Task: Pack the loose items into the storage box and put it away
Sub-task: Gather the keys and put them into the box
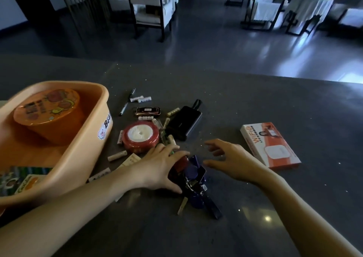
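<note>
A peach plastic storage box stands at the left of the dark counter, holding an orange round tub and a colourful packet. Loose items lie beside it: a red ribbon spool, a black power bank, a pen, a car key fob and several batteries. My left hand is closed around a bunch of keys with red and blue tags, resting on the counter. My right hand hovers just right of the keys, fingers apart, holding nothing.
A white and orange WiFi device carton lies at the right. The counter's far edge drops to a dark floor with chairs and tables beyond.
</note>
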Action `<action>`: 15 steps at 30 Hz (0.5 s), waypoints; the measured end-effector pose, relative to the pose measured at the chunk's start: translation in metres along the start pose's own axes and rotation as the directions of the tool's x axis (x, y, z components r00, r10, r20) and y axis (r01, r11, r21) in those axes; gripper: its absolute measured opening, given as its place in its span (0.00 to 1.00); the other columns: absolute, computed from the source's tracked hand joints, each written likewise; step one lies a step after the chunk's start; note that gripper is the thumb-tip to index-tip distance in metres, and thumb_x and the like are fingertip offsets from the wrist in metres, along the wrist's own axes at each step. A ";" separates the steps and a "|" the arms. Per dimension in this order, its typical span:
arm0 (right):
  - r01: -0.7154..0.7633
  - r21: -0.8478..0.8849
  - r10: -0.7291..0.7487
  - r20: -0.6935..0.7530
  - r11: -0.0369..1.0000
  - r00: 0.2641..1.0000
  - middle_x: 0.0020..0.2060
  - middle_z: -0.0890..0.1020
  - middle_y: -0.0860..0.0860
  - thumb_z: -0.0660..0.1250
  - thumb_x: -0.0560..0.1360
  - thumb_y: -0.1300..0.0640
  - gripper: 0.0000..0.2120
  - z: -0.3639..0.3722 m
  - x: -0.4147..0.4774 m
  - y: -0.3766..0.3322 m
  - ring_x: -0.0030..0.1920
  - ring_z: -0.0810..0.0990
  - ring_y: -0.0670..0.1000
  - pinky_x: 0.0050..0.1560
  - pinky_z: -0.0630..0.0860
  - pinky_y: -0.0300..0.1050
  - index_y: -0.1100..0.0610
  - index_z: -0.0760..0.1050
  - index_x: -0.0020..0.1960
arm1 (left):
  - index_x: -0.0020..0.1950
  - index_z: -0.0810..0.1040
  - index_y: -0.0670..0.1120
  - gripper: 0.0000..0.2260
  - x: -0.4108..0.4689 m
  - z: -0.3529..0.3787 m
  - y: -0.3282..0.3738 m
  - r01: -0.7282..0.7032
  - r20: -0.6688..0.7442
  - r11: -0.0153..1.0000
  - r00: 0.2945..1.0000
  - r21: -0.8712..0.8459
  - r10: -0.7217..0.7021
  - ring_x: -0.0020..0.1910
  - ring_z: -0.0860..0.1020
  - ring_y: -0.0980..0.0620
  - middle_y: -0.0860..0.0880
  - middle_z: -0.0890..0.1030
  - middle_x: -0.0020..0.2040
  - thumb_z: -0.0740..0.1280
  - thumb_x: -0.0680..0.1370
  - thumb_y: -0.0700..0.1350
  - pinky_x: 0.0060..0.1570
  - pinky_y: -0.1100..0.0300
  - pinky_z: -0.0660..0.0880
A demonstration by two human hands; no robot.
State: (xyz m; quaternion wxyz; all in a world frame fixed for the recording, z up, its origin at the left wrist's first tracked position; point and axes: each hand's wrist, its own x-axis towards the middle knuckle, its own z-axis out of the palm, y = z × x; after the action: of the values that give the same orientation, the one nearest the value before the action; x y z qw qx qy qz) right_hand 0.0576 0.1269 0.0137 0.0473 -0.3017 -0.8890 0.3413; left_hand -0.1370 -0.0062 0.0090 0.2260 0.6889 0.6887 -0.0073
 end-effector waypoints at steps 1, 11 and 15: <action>0.001 0.010 -0.001 0.021 1.000 1.000 0.58 0.75 0.45 0.68 0.68 0.42 0.29 0.001 0.000 -0.001 0.52 0.73 0.39 0.47 0.70 0.31 0.45 0.64 0.67 | 0.74 0.49 0.58 0.44 0.000 -0.001 -0.001 0.006 -0.006 1.000 1.000 0.002 -0.006 0.71 0.54 0.48 0.52 0.51 0.74 0.68 0.65 0.67 0.70 0.48 0.56; 0.029 -0.013 -0.026 0.203 0.999 0.979 0.53 0.66 0.42 0.72 0.61 0.36 0.34 0.034 -0.001 -0.019 0.50 0.70 0.42 0.44 0.69 0.32 0.42 0.65 0.64 | 0.72 0.58 0.52 0.36 -0.007 -0.004 -0.018 -0.067 -0.064 0.995 0.996 -0.071 0.062 0.67 0.63 0.53 0.53 0.62 0.70 0.74 0.69 0.50 0.69 0.55 0.59; 0.058 -0.045 -0.052 0.133 0.997 0.990 0.50 0.65 0.41 0.71 0.65 0.43 0.28 0.042 -0.003 -0.021 0.48 0.70 0.43 0.41 0.68 0.30 0.44 0.66 0.63 | 0.71 0.62 0.51 0.33 -0.008 0.004 -0.020 -0.057 -0.170 0.998 0.984 -0.033 0.050 0.63 0.66 0.53 0.51 0.66 0.64 0.73 0.69 0.49 0.66 0.56 0.62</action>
State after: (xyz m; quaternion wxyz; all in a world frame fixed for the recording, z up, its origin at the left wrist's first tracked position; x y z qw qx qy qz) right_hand 0.0374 0.0889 -0.0043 -0.0095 -0.2549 -0.9063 0.3370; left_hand -0.1557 -0.0161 0.0022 0.1800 0.7008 0.6867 0.0703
